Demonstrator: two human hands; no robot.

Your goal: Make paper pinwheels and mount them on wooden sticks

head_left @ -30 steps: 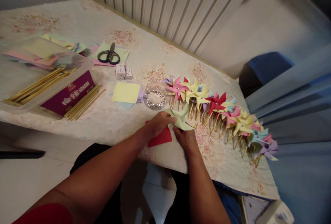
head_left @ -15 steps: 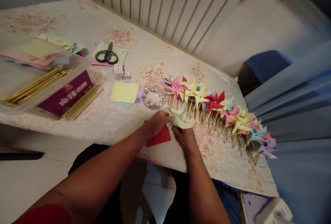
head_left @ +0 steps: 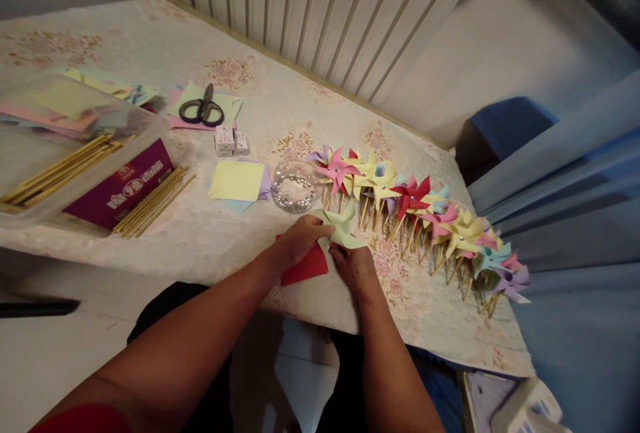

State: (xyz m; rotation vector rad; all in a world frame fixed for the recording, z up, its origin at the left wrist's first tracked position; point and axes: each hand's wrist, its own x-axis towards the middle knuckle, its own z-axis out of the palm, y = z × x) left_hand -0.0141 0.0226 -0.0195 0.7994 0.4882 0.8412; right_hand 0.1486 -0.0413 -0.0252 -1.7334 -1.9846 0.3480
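Observation:
A pale green paper pinwheel is held between my hands near the table's front edge. My left hand pinches its left side, thumb over the paper. Below its lower edge, my right hand has its fingers curled; what they hold under the paper is hidden. Red paper lies beneath my left wrist. Just beyond my hands stands a round clear dish of small shiny pins. A row of finished pinwheels on sticks stretches away to the right.
Yellow paper squares, small white boxes and black-handled scissors lie left of the dish. At far left, a clear plastic bin holds sticks and paper. Wooden sticks lean beside it. A radiator lines the back.
The whole view has shifted slightly, so things appear a little further left. My hands keep nearly the same hold on the green pinwheel.

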